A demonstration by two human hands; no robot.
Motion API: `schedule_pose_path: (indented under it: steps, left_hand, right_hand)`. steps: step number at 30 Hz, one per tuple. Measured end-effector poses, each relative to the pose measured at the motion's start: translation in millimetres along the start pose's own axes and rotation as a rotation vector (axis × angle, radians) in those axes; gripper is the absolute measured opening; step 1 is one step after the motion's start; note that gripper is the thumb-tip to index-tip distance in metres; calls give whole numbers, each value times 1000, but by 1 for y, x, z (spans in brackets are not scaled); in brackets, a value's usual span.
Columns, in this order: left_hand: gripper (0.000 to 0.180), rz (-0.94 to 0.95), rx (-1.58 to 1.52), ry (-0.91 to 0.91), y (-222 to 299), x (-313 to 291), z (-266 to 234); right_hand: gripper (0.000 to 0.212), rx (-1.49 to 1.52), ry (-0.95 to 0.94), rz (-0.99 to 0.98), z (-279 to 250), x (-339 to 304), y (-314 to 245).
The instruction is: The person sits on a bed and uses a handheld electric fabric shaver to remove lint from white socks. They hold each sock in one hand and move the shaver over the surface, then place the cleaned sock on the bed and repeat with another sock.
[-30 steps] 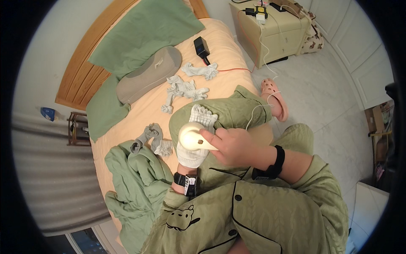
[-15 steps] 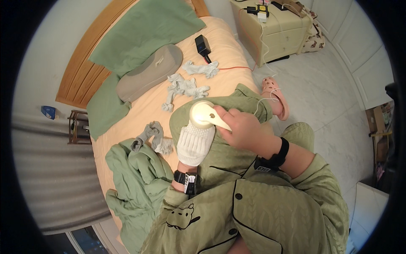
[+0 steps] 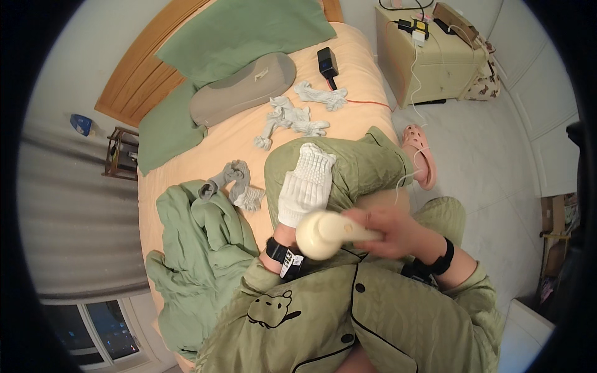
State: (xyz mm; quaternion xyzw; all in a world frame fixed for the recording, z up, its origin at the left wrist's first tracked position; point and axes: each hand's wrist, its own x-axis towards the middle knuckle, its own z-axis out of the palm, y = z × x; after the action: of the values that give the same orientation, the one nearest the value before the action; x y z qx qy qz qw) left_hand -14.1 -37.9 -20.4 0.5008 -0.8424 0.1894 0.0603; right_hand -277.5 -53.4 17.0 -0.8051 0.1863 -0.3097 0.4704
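A white ribbed knit sock (image 3: 308,183) is pulled over my left hand (image 3: 305,193), hiding the fingers. This hand lies over my green-trousered leg. My right hand (image 3: 388,231) grips the handle of a cream fabric shaver (image 3: 320,235), which has a round head and is slightly blurred. The shaver head is in front of my left wrist, by the sock's cuff; whether it touches is unclear. A thin white cord (image 3: 401,186) runs up from near my right hand past my foot.
Several light grey socks (image 3: 289,118) lie on the peach bed sheet (image 3: 180,165). Darker grey socks (image 3: 236,177) are beside a crumpled green cloth (image 3: 199,248). A black box-shaped device (image 3: 327,62) with a red cable rests near the grey pillow (image 3: 245,87). A cream nightstand (image 3: 435,71) stands at the upper right.
My right hand has brought the fabric shaver down from the sock's far end toward my left wrist. The bright glow on its head no longer shows. The whole view has shifted slightly.
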Motion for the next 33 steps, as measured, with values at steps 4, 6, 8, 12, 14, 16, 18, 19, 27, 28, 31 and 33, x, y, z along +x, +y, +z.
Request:
schedule_pose_path:
  steps: [4,6,8,12,14,16,18,19,27,28,31,33]
  left_hand:
    - [53,-93,-113,-77,7,3,-8]
    - [52,-209,-514,-90,8,3,-9]
    - [52,-412,-1162,-83,9,7,-3]
    - [51,-443,-3089,350,8,18,16]
    - [53,-892,-2932,460,11,17,21]
    - [55,-910,-2951,491,10,18,23]
    - [56,-433,-3218,445,9,18,22]
    - [56,-761,-3050,471,8,19,21]
    - [54,-930,-2995,392,9,17,9]
    - [50,-926,-3004,350,8,14,11]
    - [39,-638,-2335,111,3,-1,19]
    - [35,-495,-933,-101,2,-13,26]
  right_hand:
    - [53,107,8,46,7,-14,-1]
    - [48,98,88,96,9,-13,6]
    - [44,65,122,85,9,-11,13]
    - [41,27,142,165,6,-6,20]
    - [43,-42,150,149,4,-5,20]
    - [46,-108,147,135,4,-4,18]
    - [51,-189,137,117,5,-3,16]
    - [53,-175,148,118,7,-1,15]
    - [53,-211,166,159,22,22,4]
    - [52,-214,177,147,24,26,3]
    - [50,-222,217,92,31,38,0]
    - [50,-230,249,39,36,45,0]
